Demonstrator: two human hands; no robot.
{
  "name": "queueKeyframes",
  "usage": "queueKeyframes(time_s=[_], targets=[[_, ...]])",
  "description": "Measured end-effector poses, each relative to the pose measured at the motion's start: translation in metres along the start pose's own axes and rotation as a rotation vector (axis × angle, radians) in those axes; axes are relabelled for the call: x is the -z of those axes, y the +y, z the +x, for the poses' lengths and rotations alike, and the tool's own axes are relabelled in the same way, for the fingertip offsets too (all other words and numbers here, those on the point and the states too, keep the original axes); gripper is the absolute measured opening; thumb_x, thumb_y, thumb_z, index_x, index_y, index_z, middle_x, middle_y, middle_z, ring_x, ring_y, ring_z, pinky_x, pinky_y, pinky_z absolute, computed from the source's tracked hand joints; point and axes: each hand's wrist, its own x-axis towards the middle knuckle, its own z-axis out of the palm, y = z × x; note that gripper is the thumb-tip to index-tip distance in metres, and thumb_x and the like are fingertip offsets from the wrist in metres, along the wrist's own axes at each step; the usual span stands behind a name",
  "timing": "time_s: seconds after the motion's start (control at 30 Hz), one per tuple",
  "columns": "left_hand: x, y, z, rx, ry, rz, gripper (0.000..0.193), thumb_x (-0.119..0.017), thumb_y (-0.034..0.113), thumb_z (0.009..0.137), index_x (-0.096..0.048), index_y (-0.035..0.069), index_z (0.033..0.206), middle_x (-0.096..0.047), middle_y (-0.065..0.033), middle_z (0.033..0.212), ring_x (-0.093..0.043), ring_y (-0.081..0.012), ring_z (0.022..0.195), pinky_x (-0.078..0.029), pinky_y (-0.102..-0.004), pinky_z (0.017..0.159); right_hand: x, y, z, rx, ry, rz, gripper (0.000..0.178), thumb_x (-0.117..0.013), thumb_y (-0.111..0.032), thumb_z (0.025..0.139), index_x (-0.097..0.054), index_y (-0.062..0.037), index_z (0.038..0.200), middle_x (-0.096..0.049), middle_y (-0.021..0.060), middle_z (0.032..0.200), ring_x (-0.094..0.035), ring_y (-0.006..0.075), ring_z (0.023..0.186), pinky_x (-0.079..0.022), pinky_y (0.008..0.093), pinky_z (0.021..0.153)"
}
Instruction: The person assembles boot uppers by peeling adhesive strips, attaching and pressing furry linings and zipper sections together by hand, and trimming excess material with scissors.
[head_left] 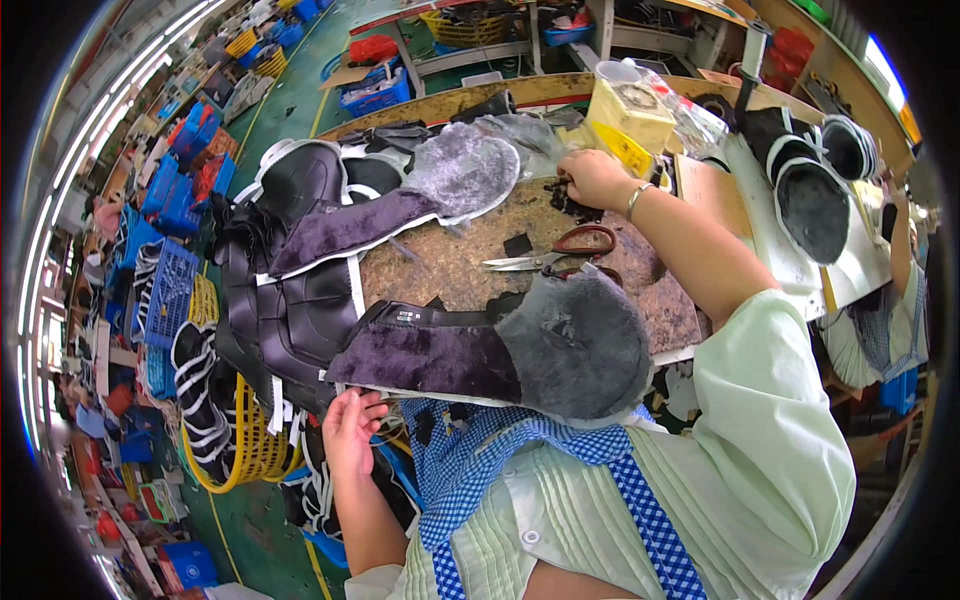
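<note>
Plainly plush, nearer piece (pixel 500 362) ends round.

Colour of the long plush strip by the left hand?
Dark purple plush strip; head view shows best.

The right hand (pixel 594 180) is curling its fingers downward at the far side; the left hand (pixel 352 430) is bending its fingers loosely near left.

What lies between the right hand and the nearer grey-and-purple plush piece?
In the head view, scissors with dark red handles lie between the right hand and the nearer plush piece; black scraps lie right by the fingers.
</note>
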Motion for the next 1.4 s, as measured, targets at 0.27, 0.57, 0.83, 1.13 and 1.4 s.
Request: queueKeyframes(time_s=[0.27,0.57,0.83,1.13,1.4], targets=[[-0.024,0.005,0.021,0.041,0.058,-0.065,0.030,-0.066,0.028,0.092,-0.051,0.009,0.074,-0.053,-0.0006,0.063,-0.037,-0.0058,0.044,-0.025,-0.0200,0.040,0.082,-0.078,-0.050,-0.362,0.110,1.426,0.021,-0.060,-0.006,0.092,-0.063,0.0024,0.111,-0.067,0.0086,0.091,-0.068,0.0172,0.081,-0.058,0.0284,0.074],[-0.038,-0.004,0.021,0.049,-0.013,-0.032,0.027,-0.070,0.029,0.088,-0.061,0.005,0.083,-0.062,-0.0023,0.070,-0.052,-0.0077,0.047,-0.030,-0.0191,0.039,0.045,-0.227,-0.149,-0.313,-0.169,1.714,0.012,-0.061,0.003,0.089,-0.059,0.0006,0.101,-0.065,0.0052,0.095,-0.066,0.0127,0.090,-0.053,0.0243,0.076],[-0.046,-0.027,-0.002,-0.047,0.145,-0.197,0.013,-0.071,0.016,0.087,-0.061,0.008,0.085,-0.063,0.0005,0.076,-0.056,-0.0052,0.062,-0.032,-0.0168,0.048,-0.033,-0.189,-0.137,-0.013,-0.155,1.710,0.020,-0.062,0.009,0.086,-0.061,0.0024,0.105,-0.060,0.0086,0.110,-0.063,0.0156,0.097,-0.052,0.0283,0.087],[-0.073,0.025,-0.006,-0.258,0.219,-0.382,0.027,-0.069,0.008,0.087,-0.058,0.008,0.111,-0.062,0.0023,0.088,-0.052,-0.0018,0.072,-0.031,-0.0158,0.051,-0.028,-0.195,-0.126,-0.026,-0.146,1.764,0.009,-0.062,0.004,0.089,-0.064,0.0012,0.097,-0.063,0.0067,0.102,-0.063,0.0124,0.092,-0.053,0.0262,0.083],[-0.139,0.028,-0.052,-1.335,-0.481,1.024,0.025,-0.064,-0.004,0.080,-0.066,-0.001,0.105,-0.059,-0.0209,0.121,-0.064,-0.0342,0.104,-0.056,-0.0362,0.078,-0.021,-0.189,-0.134,-0.082,-0.129,1.805,0.013,-0.063,0.003,0.086,-0.065,0.0020,0.099,-0.065,0.0010,0.093,-0.060,0.0081,0.085,-0.051,0.0239,0.078]])
